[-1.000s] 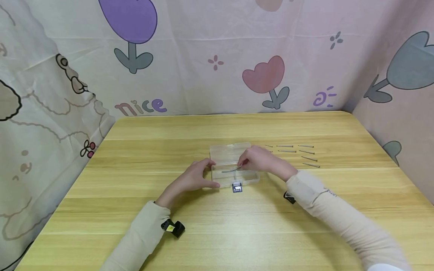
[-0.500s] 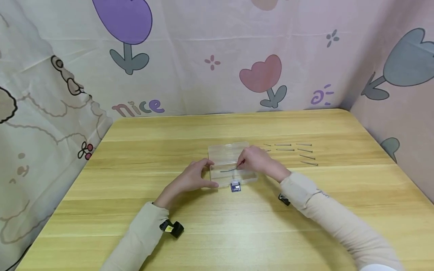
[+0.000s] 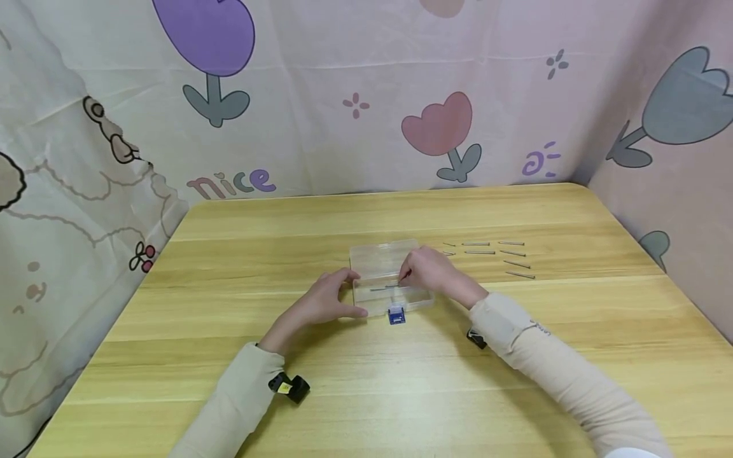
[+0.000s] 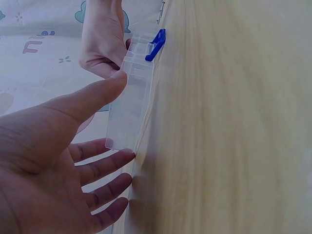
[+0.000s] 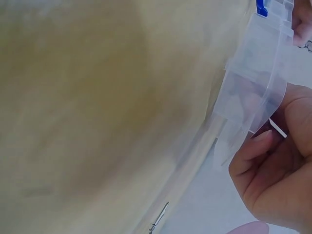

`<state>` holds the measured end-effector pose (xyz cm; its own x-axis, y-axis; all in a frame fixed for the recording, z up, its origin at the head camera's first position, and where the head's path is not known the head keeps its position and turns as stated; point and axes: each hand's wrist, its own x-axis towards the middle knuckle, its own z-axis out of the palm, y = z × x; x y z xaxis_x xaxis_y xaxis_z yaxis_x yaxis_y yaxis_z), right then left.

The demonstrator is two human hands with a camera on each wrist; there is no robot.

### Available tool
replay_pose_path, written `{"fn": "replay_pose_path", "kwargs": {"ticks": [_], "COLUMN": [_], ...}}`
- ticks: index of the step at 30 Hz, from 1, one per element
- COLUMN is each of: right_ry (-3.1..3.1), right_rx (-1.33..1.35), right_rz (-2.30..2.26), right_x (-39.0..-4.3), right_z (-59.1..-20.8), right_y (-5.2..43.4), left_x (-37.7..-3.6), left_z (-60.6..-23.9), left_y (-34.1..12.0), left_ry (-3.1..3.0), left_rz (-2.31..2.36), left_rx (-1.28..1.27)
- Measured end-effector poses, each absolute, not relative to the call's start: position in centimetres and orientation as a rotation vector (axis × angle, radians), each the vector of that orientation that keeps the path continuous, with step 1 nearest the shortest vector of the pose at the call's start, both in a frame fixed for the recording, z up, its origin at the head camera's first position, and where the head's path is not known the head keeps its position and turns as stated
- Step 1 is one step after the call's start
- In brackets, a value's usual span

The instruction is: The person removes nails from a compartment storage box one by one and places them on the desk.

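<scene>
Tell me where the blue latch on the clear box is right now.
In the head view the blue latch sits on the near front edge of the clear box, mid-table, between the left hand and right hand.

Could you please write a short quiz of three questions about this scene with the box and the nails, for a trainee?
1. True or false: the clear plastic box stands open.
2. Which hand pinches a nail over the box: A left hand, B right hand?
3. What colour is the box latch?

Key: 1 true; 2 B; 3 blue. Spare nails lie on the table, right of the box.
</scene>
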<state>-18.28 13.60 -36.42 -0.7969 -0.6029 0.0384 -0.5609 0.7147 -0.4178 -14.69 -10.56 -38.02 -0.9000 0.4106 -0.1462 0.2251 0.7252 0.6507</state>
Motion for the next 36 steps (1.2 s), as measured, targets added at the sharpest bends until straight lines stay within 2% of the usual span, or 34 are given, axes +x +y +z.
{"fn": "replay_pose_path", "kwargs": {"ticks": [12, 36], "right_ry": [2.717, 2.603], "right_rx": [-1.069, -1.064], "right_rz": [-0.722, -0.887], "right_x": [-18.5, -19.0], "right_z": [-36.5, -35.6], "right_y": [14.4, 16.6], "left_x": [-14.6, -14.6], "left_z": [-38.1, -38.0], "left_y": [-10.6, -10.8], "left_ry": [2.65, 2.651], "left_rz": [0.959, 0.952], "left_rx": [0.494, 0.516]}}
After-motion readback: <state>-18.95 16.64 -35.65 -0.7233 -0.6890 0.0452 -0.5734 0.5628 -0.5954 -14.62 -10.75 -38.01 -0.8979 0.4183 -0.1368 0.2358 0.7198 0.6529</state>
